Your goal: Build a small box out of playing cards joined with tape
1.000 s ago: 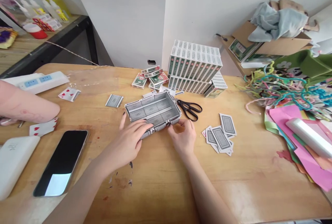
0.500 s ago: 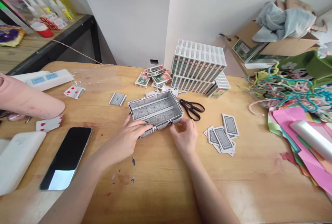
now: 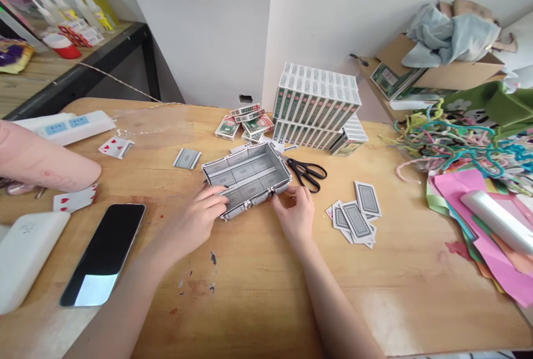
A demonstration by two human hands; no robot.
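A shallow open box made of patterned grey-and-white playing cards sits on the table, slightly turned. My left hand grips its left front corner, fingers over the wall and partly inside. At the front wall near the right corner, my right hand pinches the edge between thumb and fingers; its fingertips are partly hidden. Black-handled scissors lie just right of the box, their blades partly behind it. A loose pile of playing cards lies face down to the right. A single card rests on the left.
Stacked card packs stand at the back, with several loose packs beside them. On the left are a phone, a white power bank, a pink cylinder and a power strip. Coloured paper and tangled pipe cleaners lie right.
My left hand's fingers have shifted back along the box's front wall and curled more. The right hand keeps its place at the edge. The whole view has slid slightly.
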